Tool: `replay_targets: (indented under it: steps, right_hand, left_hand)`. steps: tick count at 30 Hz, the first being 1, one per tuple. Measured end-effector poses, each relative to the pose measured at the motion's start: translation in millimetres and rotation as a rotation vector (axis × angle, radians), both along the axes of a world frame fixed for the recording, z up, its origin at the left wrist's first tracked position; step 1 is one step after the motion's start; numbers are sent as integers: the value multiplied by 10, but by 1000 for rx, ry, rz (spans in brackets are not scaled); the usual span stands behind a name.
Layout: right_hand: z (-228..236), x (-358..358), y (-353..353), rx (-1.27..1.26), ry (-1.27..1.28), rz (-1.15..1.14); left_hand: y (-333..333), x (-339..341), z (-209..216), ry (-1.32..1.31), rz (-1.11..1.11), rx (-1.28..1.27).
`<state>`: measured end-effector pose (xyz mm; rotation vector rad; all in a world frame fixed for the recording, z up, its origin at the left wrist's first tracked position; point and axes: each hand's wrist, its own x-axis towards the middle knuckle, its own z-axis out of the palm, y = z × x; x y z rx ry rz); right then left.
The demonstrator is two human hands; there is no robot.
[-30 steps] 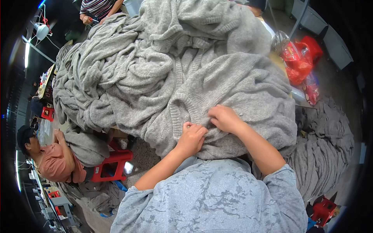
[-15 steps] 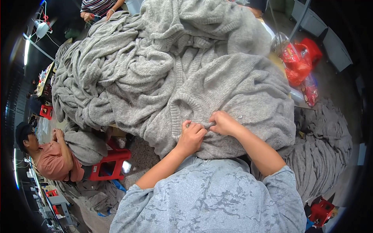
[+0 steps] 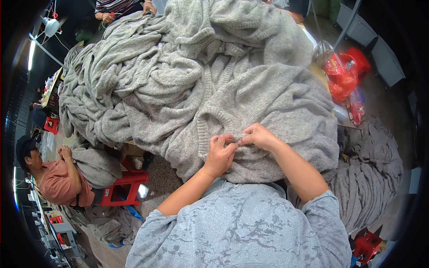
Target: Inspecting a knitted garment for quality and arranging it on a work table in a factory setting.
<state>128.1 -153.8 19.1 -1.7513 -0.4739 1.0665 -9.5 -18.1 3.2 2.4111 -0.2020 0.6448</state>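
Two hands (image 3: 219, 155) (image 3: 260, 136), one grey knit garment (image 3: 290, 118)

Garments (image 3: 286, 100) on table (image 3: 318, 74) — bags (image 3: 341, 82) right, co-worker (image 3: 60, 183) and stool (image 3: 133, 178) left.

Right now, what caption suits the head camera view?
Bare left hand and right hand close together on a fuzzy grey knitted garment.

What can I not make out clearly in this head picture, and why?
All in the head view:
Anything between the left hand and right hand: too small, finger-covered.
What lies under the grey knitwear: the pile hides it.
Striped-shirted person: head cut off by upper edge.
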Motion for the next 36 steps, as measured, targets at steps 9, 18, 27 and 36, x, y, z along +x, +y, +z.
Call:
replay_targets:
  steps: [9, 18, 27, 36]
  right_hand:
    - [-93, -6, 3, 98, 152, -31]
    - [67, -105, -64, -37, -365, 161]
    - [73, -270, -140, 27, -959, 282]
    - [11, -292, -108, 112, -760, 75]
  left_hand:
    - [-37, 79, 74, 180, 56, -410]
    - [210, 175, -12, 269, -131, -92]
    - [211, 199, 102, 576, -53, -506]
    - [250, 211, 1, 620, -121, -962]
